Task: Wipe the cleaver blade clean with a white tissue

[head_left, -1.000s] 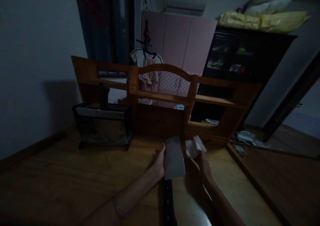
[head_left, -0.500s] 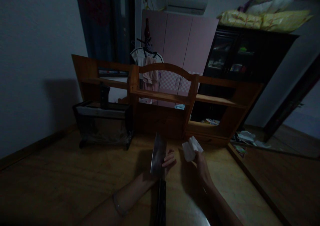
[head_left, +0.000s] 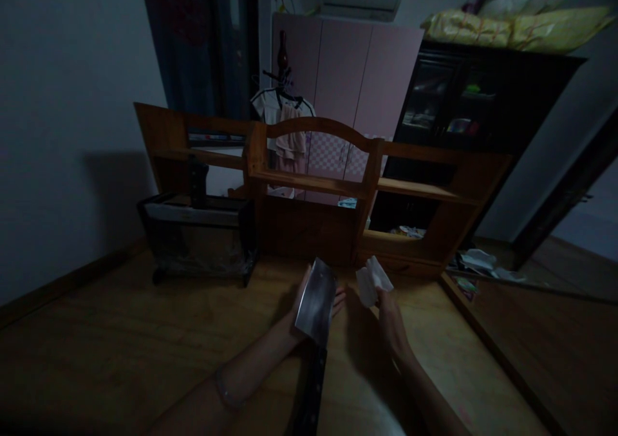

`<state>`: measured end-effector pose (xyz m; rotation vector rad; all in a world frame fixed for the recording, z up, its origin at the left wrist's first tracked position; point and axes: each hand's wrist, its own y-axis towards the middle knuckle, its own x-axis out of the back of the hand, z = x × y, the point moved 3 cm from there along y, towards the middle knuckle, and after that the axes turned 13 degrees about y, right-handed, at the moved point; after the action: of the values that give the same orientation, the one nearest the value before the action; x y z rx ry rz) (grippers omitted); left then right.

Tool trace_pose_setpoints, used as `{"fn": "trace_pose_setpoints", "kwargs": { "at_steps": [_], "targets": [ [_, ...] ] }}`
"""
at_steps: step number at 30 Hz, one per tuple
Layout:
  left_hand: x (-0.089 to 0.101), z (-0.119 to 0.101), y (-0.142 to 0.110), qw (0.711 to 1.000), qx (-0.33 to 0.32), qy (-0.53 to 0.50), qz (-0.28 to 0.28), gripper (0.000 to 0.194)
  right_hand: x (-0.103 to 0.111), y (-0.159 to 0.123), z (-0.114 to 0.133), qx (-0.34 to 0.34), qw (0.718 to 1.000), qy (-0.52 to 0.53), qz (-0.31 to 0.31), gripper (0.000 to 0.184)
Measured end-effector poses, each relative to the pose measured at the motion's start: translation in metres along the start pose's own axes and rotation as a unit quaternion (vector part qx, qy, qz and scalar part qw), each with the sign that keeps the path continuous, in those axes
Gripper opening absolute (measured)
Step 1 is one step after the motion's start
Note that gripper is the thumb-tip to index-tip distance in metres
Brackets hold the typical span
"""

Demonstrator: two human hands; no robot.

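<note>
A cleaver [head_left: 316, 304] with a wide metal blade and a black riveted handle points away from me, low over the wooden surface. Behind its blade lies my left hand [head_left: 338, 299], supporting it from below; fingertips show past the blade's right edge and the thumb at its upper left. To the right, my right hand [head_left: 390, 317] pinches a folded white tissue [head_left: 371, 281], held apart from the blade. At the left stands a black-framed knife block [head_left: 200, 249] with another black-handled knife [head_left: 197, 183] upright in it.
A wooden shelf unit [head_left: 309, 230] runs across the back of the wooden tabletop [head_left: 145, 352]. A white wall [head_left: 67, 165] borders the left side. Beyond are a pink wardrobe [head_left: 338, 69], hanging clothes [head_left: 287, 127] and a dark cabinet [head_left: 512, 101].
The cleaver's blade has turned in my left hand, swinging left and then back toward the middle, with my fingers now behind it. My right hand stays close by with the tissue.
</note>
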<state>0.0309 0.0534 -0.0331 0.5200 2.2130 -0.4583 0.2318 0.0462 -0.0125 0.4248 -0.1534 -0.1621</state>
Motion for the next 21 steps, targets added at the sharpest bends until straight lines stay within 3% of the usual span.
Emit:
{"fn": "trace_pose_setpoints", "kwargs": {
  "at_steps": [4, 8, 10, 13, 16, 18, 21],
  "targets": [
    [-0.013, -0.013, -0.004, 1.000, -0.009, 0.015, 0.015, 0.048, -0.003, -0.003, 0.010, -0.036, 0.999, -0.022, 0.004, 0.052],
    [-0.020, -0.010, -0.001, 0.998, 0.029, 0.030, 0.045, 0.035, -0.012, -0.008, 0.023, -0.003, 0.997, -0.053, 0.056, 0.054],
    [-0.026, -0.007, 0.000, 0.997, 0.029, 0.019, 0.071, 0.037, -0.021, -0.012, 0.033, 0.045, 0.991, -0.056, 0.115, 0.049],
    [-0.034, -0.005, -0.001, 0.996, 0.012, 0.010, 0.093, 0.046, -0.036, -0.021, 0.049, 0.105, 0.959, -0.081, 0.250, 0.052],
    [-0.027, -0.003, -0.002, 0.997, 0.018, 0.065, 0.041, 0.045, -0.045, -0.030, 0.056, 0.051, 0.934, -0.037, 0.350, 0.058],
    [-0.017, -0.003, -0.002, 0.992, 0.033, 0.119, -0.022, 0.036, -0.045, -0.030, 0.056, 0.001, 0.939, 0.055, 0.338, 0.061],
    [-0.008, -0.005, -0.002, 0.981, 0.034, 0.172, -0.086, 0.032, -0.034, -0.018, 0.042, -0.033, 0.970, 0.170, 0.174, 0.060]
  ]
}}
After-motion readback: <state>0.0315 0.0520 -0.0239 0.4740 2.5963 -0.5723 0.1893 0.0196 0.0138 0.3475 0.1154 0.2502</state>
